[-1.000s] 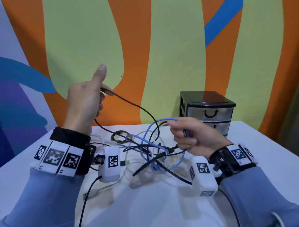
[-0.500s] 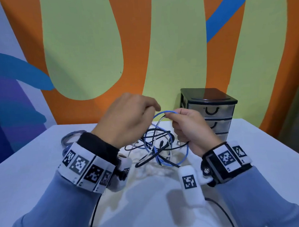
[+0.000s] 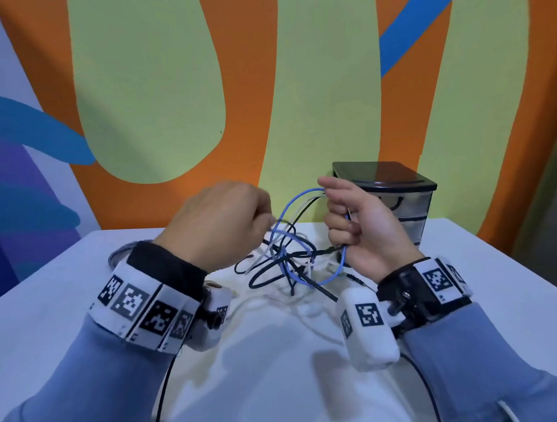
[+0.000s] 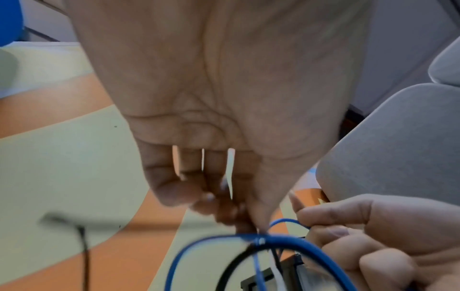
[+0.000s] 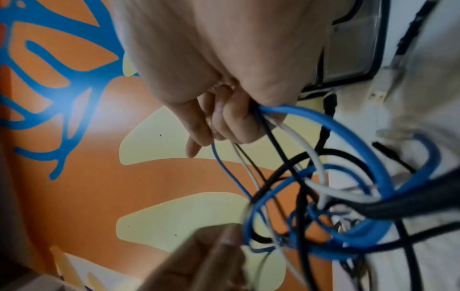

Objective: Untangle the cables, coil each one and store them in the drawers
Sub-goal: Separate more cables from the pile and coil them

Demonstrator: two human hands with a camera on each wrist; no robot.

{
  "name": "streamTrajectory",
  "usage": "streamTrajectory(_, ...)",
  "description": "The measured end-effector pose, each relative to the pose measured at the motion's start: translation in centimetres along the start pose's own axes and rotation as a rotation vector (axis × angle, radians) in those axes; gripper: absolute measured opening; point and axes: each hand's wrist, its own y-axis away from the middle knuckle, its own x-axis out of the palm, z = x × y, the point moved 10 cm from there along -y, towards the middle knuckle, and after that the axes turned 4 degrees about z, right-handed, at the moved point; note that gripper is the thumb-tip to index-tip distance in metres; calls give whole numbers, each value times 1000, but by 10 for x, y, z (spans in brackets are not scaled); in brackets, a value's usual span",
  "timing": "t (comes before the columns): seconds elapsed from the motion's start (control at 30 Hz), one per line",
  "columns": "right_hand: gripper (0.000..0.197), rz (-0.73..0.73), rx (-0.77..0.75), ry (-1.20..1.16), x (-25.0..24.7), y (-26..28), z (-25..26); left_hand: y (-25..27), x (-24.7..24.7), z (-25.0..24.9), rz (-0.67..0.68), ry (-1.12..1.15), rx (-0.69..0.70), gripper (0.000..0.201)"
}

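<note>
A tangle of blue, white and black cables (image 3: 289, 261) hangs over the white table (image 3: 84, 315), its lower loops resting on the tabletop. My right hand (image 3: 333, 214) grips a bunch of these strands in its fist and holds it up just in front of the drawer unit (image 3: 407, 202). In the right wrist view the blue cable (image 5: 348, 137) loops out of the right hand (image 5: 231, 122) beside white and black strands. My left hand (image 3: 266, 216) has its fingers curled and pinches a thin white cable (image 3: 273, 223) at the top of the tangle. In the left wrist view its fingertips (image 4: 251, 224) meet at the blue loop (image 4: 286, 240).
The small black drawer unit, with drawers closed, stands at the table's back right against the painted wall. A coiled grey-blue cable (image 3: 119, 253) lies behind my left wrist. Black leads run from both wrist cameras toward the table's near edge.
My left hand came down from up high at the left, where it held a black cable, to the tangle. My right hand lifted its bunch of cables higher.
</note>
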Motion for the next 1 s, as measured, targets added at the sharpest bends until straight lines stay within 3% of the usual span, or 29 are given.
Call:
streamTrajectory(0.07, 34, -74, -69, 276, -9, -3, 2, -4, -15, 3, -170, 242, 31, 19)
streamTrajectory(0.17, 38, -132, -82, 658, -14, -4, -3, -1, -44, 32, -495, 790, 42, 19)
streamTrajectory(0.3, 35, -175, 98, 804, -34, -8, -23, 17, -68, 86, -866, 1334, -2, 20)
streamTrajectory(0.43, 31, -185, 131, 955, -43, -10, -26, 37, -72, 171, -1127, 1566, -77, 17)
streamTrajectory(0.53, 30, -203, 134, 919, -44, -12, -29, 46, -63, 202, -1089, 1466, -283, 20)
streamTrajectory(0.63, 28, -200, 132, 1004, -40, -11, -24, 48, -62, 184, -1012, 1358, -422, 22)
streamTrajectory(0.73, 55, -185, 87, 1039, -36, -9, -20, 54, -69, 159, -913, 1113, -536, 41)
streamTrajectory(0.83, 40, -193, 53, 1124, -30, -3, -12, 49, -81, 136, -815, 757, -452, 11)
streamTrajectory(0.9, 32, -221, -19, 1195, -23, 3, 0, 36, -80, 109, -677, 591, -330, 13)
streamTrajectory(1.0, 30, -237, -134, 1237, -10, 10, 13, 6, -40, 54, -222, 468, -105, 16)
